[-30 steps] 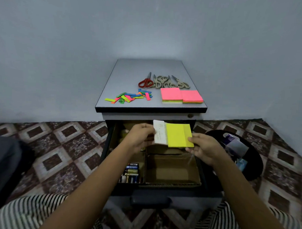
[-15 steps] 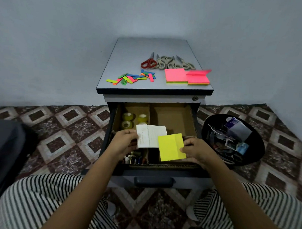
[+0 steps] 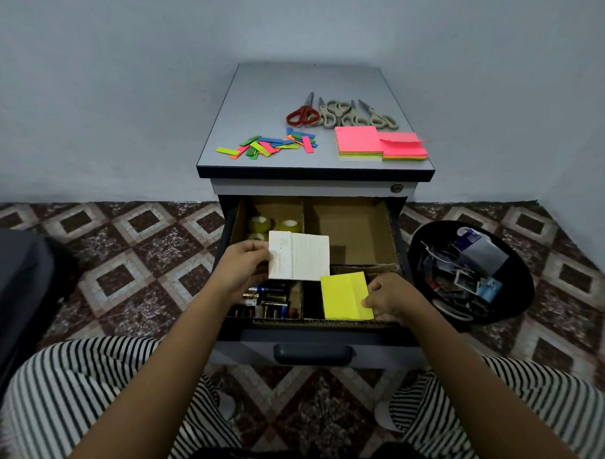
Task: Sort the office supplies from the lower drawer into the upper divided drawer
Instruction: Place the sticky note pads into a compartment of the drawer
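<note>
One yellow sticky pad sits tilted in the front right compartment of the open drawer, its lower edge near the drawer's front wall. The right hand pinches the pad's right edge, thumb on top and the other fingers curled beneath. Just left of it and higher, over the drawer's middle divider, the left hand holds one white lined notepad by its left edge, thumb on the face, and the notepad's lower right corner almost meets the yellow pad. Cardboard walls split the drawer into four compartments. The back left one holds three rolls of clear tape. The front left one holds batteries packed too close to count. The back right one, the widest, shows bare cardboard floor. Above the drawer, on the cabinet top, lie four pairs of scissors, one red-handled and three grey, side by side. Two pink-topped sticky pads touch each other near the top's front right edge, and a loose scatter of coloured strips lies towards its front left. To the right of the drawer, on the floor, stands one round black bin holding cards and papers.
</note>
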Available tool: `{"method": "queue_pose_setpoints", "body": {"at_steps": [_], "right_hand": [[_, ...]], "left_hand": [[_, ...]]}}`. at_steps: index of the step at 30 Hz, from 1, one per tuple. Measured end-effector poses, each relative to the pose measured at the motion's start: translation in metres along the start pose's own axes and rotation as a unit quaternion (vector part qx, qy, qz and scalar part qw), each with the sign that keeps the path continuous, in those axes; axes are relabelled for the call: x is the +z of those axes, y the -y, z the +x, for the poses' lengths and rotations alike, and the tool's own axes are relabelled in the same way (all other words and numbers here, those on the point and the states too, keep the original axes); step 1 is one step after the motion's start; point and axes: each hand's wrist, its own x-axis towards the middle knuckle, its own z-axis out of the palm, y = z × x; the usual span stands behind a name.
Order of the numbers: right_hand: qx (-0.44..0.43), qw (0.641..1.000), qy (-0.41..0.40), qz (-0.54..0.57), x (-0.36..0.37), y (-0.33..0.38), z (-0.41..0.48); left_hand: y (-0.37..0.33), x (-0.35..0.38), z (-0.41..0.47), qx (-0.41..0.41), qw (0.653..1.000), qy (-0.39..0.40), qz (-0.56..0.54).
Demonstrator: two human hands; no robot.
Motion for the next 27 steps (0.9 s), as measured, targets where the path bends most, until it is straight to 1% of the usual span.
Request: {"method": "queue_pose_setpoints", "body": {"at_steps": [3, 5, 7, 10, 12, 15, 17, 21, 27], "right_hand": [[0.009, 0.999, 0.021, -0.048, -0.001, -0.001, 0.004], [0.002, 0.997, -0.002, -0.074, -0.004, -0.004, 0.006], [-0.006, 0.997, -0.028, -0.078, -0.008, -0.006, 0.008], [0.01, 0.996, -0.007, -0.093, -0.007, -0.003, 0.008], [0.02, 0.997, 0.011, -0.077, 0.0, 0.001, 0.01], [0.014, 0.999, 0.014, -0.042, 0.015, 0.006, 0.015], [0.02, 0.999, 0.02, -0.044, 0.024, 0.007, 0.016], [0.014, 0.995, 0.003, -0.095, 0.038, 0.01, 0.022], [0.003, 0.979, -0.022, -0.203, 0.041, 0.011, 0.022]], "left_hand": [[-0.001, -0.002, 0.001, 0.016, 1.0, 0.005, 0.009], [-0.002, -0.004, 0.001, 0.025, 1.0, 0.004, 0.012], [-0.003, -0.007, 0.003, 0.034, 0.999, -0.005, 0.007], [-0.004, -0.008, 0.005, 0.033, 0.999, -0.014, 0.002], [-0.002, -0.007, 0.006, 0.026, 1.0, -0.012, -0.004], [-0.001, -0.006, 0.006, 0.019, 1.0, -0.011, -0.006], [0.0, -0.006, 0.005, 0.015, 1.0, -0.011, -0.009], [0.001, -0.008, 0.005, 0.008, 1.0, -0.008, -0.018], [0.003, -0.007, 0.005, 0.003, 1.0, -0.011, -0.018]]}}
